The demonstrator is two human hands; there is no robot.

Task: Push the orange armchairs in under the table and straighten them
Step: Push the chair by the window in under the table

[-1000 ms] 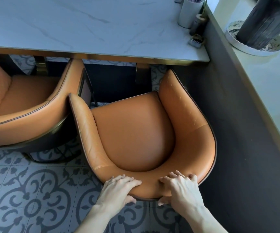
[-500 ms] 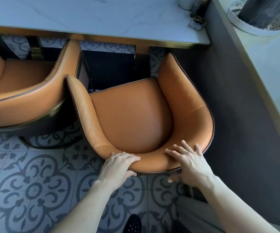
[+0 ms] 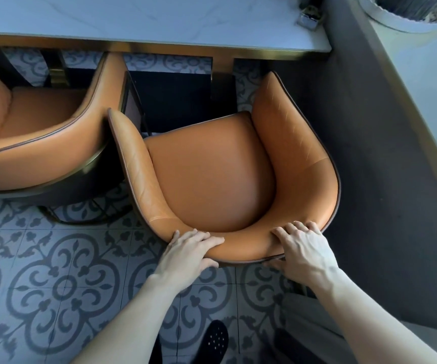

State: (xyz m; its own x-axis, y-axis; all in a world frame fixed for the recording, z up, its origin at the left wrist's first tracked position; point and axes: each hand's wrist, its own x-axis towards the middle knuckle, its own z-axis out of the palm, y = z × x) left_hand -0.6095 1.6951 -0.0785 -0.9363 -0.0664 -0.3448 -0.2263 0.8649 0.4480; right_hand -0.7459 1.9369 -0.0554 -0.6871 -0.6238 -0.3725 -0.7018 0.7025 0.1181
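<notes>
Cut off: the second armchair (image 3: pixel 41 143) runs out of the left edge, only its right arm and part of the seat in view. The table (image 3: pixel 146 19) is cropped at the top; its gold edge band shows, and the gold legs below are half in shadow. A small metal-looking object (image 3: pixel 309 17) sits at the table's far right corner, too blurred to identify. A round white dish (image 3: pixel 385 23) on the ledge (image 3: pixel 435 82) at right is clipped by the frame. No readable writing or brand anywhere.

The nearer orange armchair (image 3: pixel 212 174) stands on the patterned tile floor (image 3: pixel 54 279), front toward the table, turned slightly so its left arm tip lies just beside the other chair's arm. Its arm tips are short of the table edge (seat fully outside).

Left hand (image 3: pixel 188 252): fingers curled over the top of the backrest, thumb below the rim, gripping it. Right hand (image 3: pixel 304 249): same hold, fingers over the top near the right curve, thumb tucked under. Both forearms are bare.

At the bottom, a dark perforated shoe (image 3: pixel 213 342) and pale trouser fabric (image 3: pixel 304 313), partly hidden by the arms.
</notes>
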